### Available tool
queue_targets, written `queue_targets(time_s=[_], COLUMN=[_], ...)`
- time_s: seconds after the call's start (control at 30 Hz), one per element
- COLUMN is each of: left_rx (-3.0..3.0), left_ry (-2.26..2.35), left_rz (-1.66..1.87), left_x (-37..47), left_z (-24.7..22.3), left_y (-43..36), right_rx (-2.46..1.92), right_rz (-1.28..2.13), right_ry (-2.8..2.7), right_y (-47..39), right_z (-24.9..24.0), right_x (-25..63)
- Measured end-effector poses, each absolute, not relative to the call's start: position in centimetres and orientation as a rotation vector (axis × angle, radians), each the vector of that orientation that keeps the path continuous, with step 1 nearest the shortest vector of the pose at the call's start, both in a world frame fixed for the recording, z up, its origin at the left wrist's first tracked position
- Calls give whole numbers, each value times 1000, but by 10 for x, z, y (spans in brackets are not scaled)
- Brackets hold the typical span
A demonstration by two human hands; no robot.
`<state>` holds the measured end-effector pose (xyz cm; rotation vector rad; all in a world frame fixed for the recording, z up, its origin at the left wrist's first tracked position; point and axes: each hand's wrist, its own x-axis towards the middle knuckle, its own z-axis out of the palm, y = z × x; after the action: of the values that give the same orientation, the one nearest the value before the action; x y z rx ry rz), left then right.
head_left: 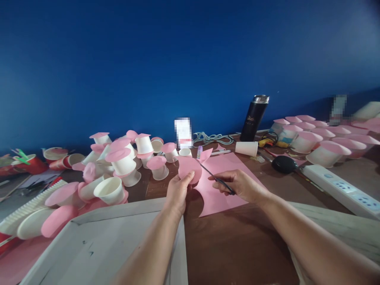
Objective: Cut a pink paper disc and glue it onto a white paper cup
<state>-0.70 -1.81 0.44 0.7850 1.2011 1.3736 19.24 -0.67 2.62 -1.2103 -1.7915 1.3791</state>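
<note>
1. a roundish pink paper piece (pixel 189 168) is pinched in the left hand (pixel 176 193), above the brown tabletop (pixel 225 241).
2. dark-handled scissors (pixel 223 184) are gripped in the right hand (pixel 237 183); trimming looks unfinished, a pointed pink paper flap (pixel 207 154) standing by the blades.
3. many upturned white paper cups (pixel 159 172) are already topped with pink paper discs (pixel 156 162); on one toppled white cup (pixel 246 149), no disc is seen.
4. whether the blades are parted cannot be told; some cups are hidden by others.

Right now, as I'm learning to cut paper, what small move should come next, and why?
Probably snip around the pink paper piece with the scissors: the left hand grips it, the right hand has the blades at its edge, and a flap seems attached there.
</note>
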Motion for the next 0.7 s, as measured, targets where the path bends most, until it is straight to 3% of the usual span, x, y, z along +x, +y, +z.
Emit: queue_targets(time_s=[0.7], left_rx=[771], left_ry=[1214], left_rz=[1365], left_x=[-2], left_z=[4], left_y=[-19], right_rx=[-1174], right_rz=[1501], right_ry=[-1687], right_y=[-5], right_z=[14], right_x=[188])
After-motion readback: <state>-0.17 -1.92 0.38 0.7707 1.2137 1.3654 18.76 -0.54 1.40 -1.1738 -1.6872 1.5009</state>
